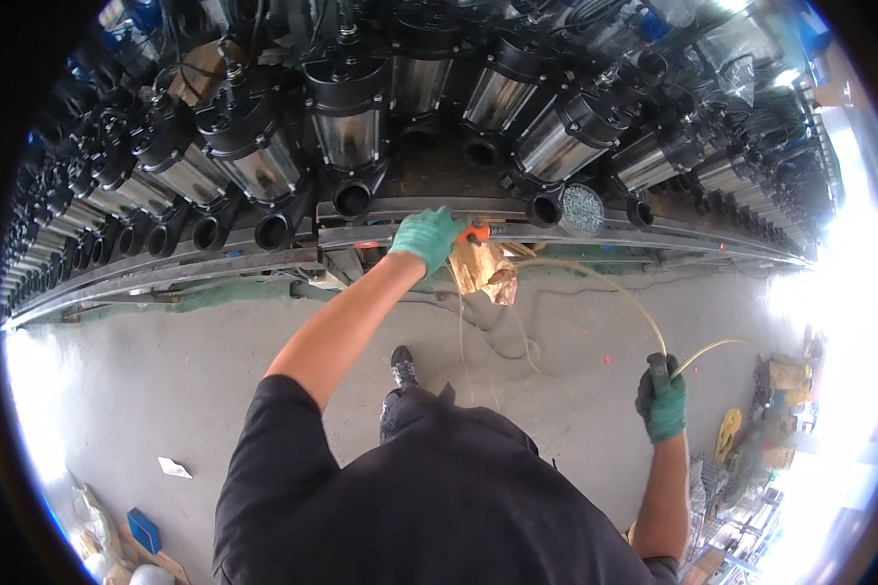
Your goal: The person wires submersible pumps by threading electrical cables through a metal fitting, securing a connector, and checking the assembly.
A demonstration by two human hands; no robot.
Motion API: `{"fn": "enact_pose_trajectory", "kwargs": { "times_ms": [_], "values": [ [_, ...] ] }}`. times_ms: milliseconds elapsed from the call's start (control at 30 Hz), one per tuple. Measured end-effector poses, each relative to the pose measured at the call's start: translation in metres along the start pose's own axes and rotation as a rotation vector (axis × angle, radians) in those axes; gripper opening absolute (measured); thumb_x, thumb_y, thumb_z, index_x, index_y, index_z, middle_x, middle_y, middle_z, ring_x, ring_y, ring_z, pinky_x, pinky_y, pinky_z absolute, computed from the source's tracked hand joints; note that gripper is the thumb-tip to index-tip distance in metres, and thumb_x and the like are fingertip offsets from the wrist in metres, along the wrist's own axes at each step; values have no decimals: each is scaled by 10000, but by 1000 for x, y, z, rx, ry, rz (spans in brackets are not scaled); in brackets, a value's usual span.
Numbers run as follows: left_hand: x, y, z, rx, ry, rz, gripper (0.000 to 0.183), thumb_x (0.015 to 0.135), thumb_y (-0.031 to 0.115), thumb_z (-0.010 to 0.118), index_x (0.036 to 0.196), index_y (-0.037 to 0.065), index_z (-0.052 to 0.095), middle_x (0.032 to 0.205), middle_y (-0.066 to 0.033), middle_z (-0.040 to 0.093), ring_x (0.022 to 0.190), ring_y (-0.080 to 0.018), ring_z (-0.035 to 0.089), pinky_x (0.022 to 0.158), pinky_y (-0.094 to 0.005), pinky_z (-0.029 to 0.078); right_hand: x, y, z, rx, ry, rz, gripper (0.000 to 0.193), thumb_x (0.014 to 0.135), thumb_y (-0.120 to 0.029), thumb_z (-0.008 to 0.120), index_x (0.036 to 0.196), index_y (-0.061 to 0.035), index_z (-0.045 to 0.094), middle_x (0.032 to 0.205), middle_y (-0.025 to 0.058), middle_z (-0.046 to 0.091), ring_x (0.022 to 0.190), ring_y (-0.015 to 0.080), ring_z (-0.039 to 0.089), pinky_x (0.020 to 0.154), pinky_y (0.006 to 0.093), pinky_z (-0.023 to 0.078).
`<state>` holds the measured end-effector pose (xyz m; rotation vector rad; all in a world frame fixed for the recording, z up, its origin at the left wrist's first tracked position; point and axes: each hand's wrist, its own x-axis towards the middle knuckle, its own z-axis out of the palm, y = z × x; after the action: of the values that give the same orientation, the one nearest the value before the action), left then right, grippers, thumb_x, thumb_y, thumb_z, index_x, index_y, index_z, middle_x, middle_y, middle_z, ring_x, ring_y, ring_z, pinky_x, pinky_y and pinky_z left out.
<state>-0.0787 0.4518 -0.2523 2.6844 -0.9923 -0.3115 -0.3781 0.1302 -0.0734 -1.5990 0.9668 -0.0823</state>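
My left hand [427, 240], in a green glove, reaches to the metal rail and is closed on an orange-bodied tool [478, 233]; its exact kind is partly hidden by the fingers. Just below it hangs a crumpled golden-brown wrapping [484, 271]. Out to the right, my right hand [662, 400], gloved in green with dark fingers, is closed around a thin yellowish hose [626, 295]. The hose arcs from near the orange tool to this hand, and a short length sticks out beyond it.
Black and steel pumps [349, 117] stand in rows on a rack whose metal rail [556, 237] crosses in front. A round grey speckled disc [583, 209] leans by one pump outlet. Loose lines lie on the grey floor [293, 390]. A blue box [143, 531] is at lower left.
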Motion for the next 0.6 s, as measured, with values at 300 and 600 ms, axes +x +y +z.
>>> {"fn": "enact_pose_trajectory", "kwargs": {
  "times_ms": [300, 600],
  "values": [
    [83, -4, 57, 124, 76, 9, 522, 865, 160, 647, 1366, 280, 571, 1259, -135, 571, 1138, -344, 597, 947, -478, 501, -68, 46, -11, 408, 223, 28, 214, 1007, -320, 615, 1076, -127, 552, 594, -55, 358, 420, 51, 299, 361, 227, 221],
    [-26, 98, 22, -871, 81, 205, 332, 911, 159, 694, 1226, 62, 658, 1091, -135, 677, 1012, -263, 655, 868, -388, 539, -58, 28, 67, 506, 56, 132, 194, 1024, -310, 574, 1148, -161, 568, 682, -36, 452, 493, 61, 362, 408, 221, 269]
  ]
}}
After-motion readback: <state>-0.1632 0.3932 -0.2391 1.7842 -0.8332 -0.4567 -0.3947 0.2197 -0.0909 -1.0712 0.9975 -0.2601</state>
